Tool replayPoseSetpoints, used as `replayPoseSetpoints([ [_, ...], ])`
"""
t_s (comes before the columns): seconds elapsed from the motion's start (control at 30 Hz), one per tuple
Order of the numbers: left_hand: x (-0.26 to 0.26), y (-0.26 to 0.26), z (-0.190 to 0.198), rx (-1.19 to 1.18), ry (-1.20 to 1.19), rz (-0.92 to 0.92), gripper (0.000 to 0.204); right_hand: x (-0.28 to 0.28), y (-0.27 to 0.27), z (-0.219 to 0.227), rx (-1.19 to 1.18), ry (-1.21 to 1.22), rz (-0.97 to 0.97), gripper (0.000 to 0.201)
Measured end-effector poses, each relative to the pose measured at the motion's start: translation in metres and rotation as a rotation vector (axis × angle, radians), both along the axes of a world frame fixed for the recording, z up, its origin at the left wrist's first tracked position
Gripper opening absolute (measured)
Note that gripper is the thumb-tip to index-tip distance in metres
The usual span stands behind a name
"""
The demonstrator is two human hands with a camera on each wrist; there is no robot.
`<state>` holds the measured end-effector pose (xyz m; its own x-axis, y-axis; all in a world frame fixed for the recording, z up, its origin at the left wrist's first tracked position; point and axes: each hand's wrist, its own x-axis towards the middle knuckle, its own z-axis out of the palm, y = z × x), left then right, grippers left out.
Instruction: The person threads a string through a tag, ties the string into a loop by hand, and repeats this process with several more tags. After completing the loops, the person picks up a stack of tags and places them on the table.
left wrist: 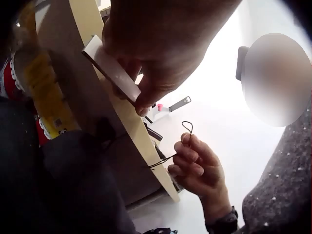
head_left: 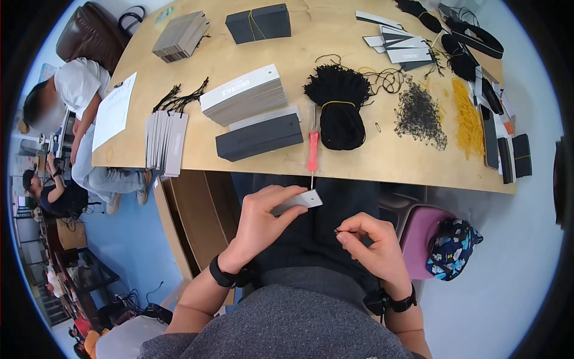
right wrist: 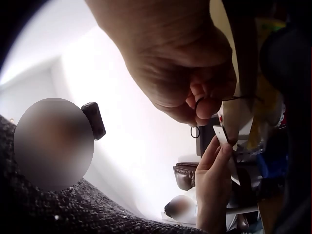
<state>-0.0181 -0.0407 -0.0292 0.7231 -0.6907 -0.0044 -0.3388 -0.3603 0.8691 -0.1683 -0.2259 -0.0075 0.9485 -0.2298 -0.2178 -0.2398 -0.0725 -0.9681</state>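
Observation:
My left hand (head_left: 258,216) pinches a pale grey hang tag (head_left: 310,198) between thumb and fingers, its end with a small hole pointing right. In the left wrist view, the hang tag looks like a long thin strip. To its right, my right hand (head_left: 375,246) pinches a thin black cord (left wrist: 162,161) between thumb and forefinger. A small loop of the cord stands up above the fingertips in the left wrist view. A red-handled tool (head_left: 313,151) lies at the table's front edge, its thin shaft reaching past the edge close to the tag.
On the table (head_left: 197,140) stand white tags (head_left: 245,96) and a dark block of tags (head_left: 260,140). A black cord bundle (head_left: 341,122), small black pins (head_left: 418,116) and yellow strands (head_left: 467,119) lie right. Finished-looking corded tags (head_left: 167,140) lie left; a person (head_left: 84,90) sits beyond.

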Motion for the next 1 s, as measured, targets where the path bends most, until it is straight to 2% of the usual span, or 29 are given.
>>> replayPoseSetpoints([
  [0.23, 0.012, 0.003, -0.012, -0.004, 0.032, -0.087, 0.025, 0.010, 0.026, -0.018, 0.081, -0.026, -0.061, 0.009],
  [0.3, 0.013, 0.001, -0.004, -0.045, 0.162, -0.136, 0.022, 0.014, 0.034, -0.018, 0.078, -0.042, -0.079, 0.009],
  [0.4, 0.022, 0.001, -0.015, -0.109, 0.233, -0.148, 0.020, 0.016, 0.039, -0.018, 0.060, -0.054, -0.099, 0.009],
  [0.6, 0.025, -0.002, -0.013, -0.074, 0.286, -0.242, 0.020, 0.018, 0.041, -0.019, 0.018, -0.038, -0.114, 0.010],
  [0.73, 0.033, -0.004, -0.014, -0.036, 0.256, -0.262, 0.021, 0.018, 0.045, -0.022, 0.072, 0.008, -0.156, 0.010],
  [0.87, 0.030, -0.010, -0.023, -0.118, 0.335, -0.192, 0.022, 0.025, 0.048, -0.029, 0.063, -0.008, -0.240, 0.009],
  [0.93, 0.027, -0.010, -0.023, -0.149, 0.344, -0.160, 0.023, 0.031, 0.048, -0.040, -0.233, -0.164, -0.302, 0.009],
  [0.97, 0.026, -0.009, -0.021, -0.150, 0.315, -0.157, 0.023, 0.034, 0.049, -0.044, -0.232, -0.164, -0.302, 0.009],
  [1.0, 0.025, -0.008, -0.020, -0.151, 0.284, -0.154, 0.024, 0.037, 0.049, -0.046, -0.334, -0.191, -0.314, 0.009],
])
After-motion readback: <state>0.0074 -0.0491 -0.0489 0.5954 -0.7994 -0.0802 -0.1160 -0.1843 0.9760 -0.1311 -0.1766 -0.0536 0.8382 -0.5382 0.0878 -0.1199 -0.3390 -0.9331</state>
